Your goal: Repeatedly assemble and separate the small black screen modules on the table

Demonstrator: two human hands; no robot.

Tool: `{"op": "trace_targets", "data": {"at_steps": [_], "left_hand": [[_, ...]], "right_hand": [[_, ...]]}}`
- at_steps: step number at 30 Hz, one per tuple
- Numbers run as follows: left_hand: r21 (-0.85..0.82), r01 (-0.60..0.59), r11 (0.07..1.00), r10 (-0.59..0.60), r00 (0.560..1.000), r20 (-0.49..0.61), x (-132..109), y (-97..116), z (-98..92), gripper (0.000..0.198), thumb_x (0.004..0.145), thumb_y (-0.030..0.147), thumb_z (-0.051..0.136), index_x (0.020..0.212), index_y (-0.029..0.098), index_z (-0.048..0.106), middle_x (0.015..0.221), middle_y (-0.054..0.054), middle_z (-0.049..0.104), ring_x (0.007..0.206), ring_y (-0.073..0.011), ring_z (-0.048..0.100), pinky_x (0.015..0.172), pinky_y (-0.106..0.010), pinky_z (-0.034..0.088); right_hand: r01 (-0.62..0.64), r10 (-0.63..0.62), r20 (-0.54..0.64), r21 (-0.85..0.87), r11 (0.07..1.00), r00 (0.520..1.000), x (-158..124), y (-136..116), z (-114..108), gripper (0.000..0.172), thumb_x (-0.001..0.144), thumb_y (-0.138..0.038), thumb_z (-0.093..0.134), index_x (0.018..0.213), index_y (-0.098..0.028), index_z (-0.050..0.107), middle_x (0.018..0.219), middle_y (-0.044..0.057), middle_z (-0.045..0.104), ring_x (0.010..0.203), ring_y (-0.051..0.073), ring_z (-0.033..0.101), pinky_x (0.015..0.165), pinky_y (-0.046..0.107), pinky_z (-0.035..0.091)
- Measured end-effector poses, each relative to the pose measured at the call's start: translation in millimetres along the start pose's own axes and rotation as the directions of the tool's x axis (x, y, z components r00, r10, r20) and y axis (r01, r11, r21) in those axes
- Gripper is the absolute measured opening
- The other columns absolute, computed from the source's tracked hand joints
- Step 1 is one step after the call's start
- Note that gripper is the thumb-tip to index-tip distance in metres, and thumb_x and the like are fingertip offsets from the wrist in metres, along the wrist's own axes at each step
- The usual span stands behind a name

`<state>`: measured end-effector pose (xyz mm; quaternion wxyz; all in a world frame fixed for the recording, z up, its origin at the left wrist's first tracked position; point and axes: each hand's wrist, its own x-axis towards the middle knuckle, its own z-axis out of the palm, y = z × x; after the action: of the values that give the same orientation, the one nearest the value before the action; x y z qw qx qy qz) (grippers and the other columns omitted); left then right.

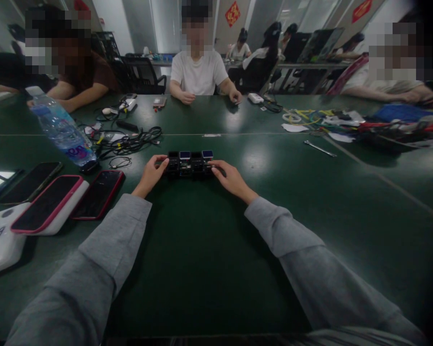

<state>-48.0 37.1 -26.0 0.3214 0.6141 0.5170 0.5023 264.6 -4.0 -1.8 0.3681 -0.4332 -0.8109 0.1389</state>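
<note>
A row of several small black box-like devices (185, 166) lies on the green table in front of me, some with a small dark, light-edged screen at the top. My left hand (154, 169) holds the row's left end, thumb and forefinger pressed against it. At the opposite end, my right hand (228, 175) pinches the rightmost device between bent fingers and thumb. The devices sit side by side, touching or nearly so; whether they are joined I cannot tell. Their undersides are hidden.
To my left lie several phones (100, 194), a white numbered case (3, 240) and a leaning water bottle (63, 129). Black cables (137, 143) tangle beyond. A wrench (320, 148) and a cable pile (375, 126) lie right. A person in a white shirt (198, 72) sits opposite.
</note>
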Motion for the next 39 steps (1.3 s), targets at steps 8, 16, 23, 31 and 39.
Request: {"op": "trace_targets", "data": {"at_steps": [8,16,23,31,39], "left_hand": [[0.000,-0.014,1.000,0.014,1.000,0.002,-1,3,0.0,0.037,0.087,0.046,0.063,0.112,0.018,0.062,0.114,-0.010,0.066,0.093,-0.0216,0.067,0.075,-0.035,0.057],[-0.002,-0.009,1.000,0.009,1.000,0.004,0,2,0.0,0.037,0.087,0.044,0.063,0.113,0.017,0.062,0.114,-0.010,0.067,0.088,-0.0193,0.067,0.073,-0.033,0.056],[-0.011,-0.001,1.000,0.001,1.000,0.000,-1,5,0.8,0.035,0.087,0.042,0.064,0.112,0.017,0.061,0.116,-0.011,0.066,0.093,-0.0207,0.066,0.077,-0.034,0.055],[0.028,-0.038,0.999,0.037,0.999,0.018,-1,3,0.1,0.039,0.089,0.045,0.062,0.116,0.018,0.060,0.118,-0.010,0.065,0.092,-0.0198,0.066,0.078,-0.035,0.054],[0.039,-0.031,0.999,0.031,0.999,0.012,-4,10,0.1,0.038,0.089,0.045,0.061,0.115,0.018,0.060,0.117,-0.010,0.065,0.089,-0.0190,0.065,0.076,-0.033,0.053]], "right_hand": [[-0.025,0.025,-0.013,0.002,1.000,1.000,1,2,1,0.035,0.101,-0.040,0.042,0.129,-0.024,0.056,0.124,0.006,0.063,0.108,0.023,0.061,0.094,0.044,0.051],[-0.029,0.034,-0.046,0.115,0.993,0.998,1,13,6,0.038,0.100,-0.046,0.045,0.132,-0.028,0.053,0.123,0.006,0.063,0.105,0.024,0.063,0.093,0.047,0.052],[-0.034,0.039,-0.040,0.113,0.993,0.998,2,15,8,0.037,0.100,-0.045,0.045,0.132,-0.029,0.054,0.122,0.006,0.062,0.105,0.025,0.062,0.092,0.049,0.053],[-0.038,0.041,-0.037,0.077,0.996,0.998,1,12,6,0.038,0.100,-0.045,0.044,0.132,-0.027,0.053,0.122,0.008,0.061,0.105,0.024,0.061,0.091,0.048,0.053],[-0.024,0.027,-0.046,0.070,0.997,0.999,2,12,6,0.038,0.100,-0.044,0.044,0.133,-0.026,0.053,0.121,0.008,0.062,0.105,0.025,0.061,0.092,0.048,0.052]]}}
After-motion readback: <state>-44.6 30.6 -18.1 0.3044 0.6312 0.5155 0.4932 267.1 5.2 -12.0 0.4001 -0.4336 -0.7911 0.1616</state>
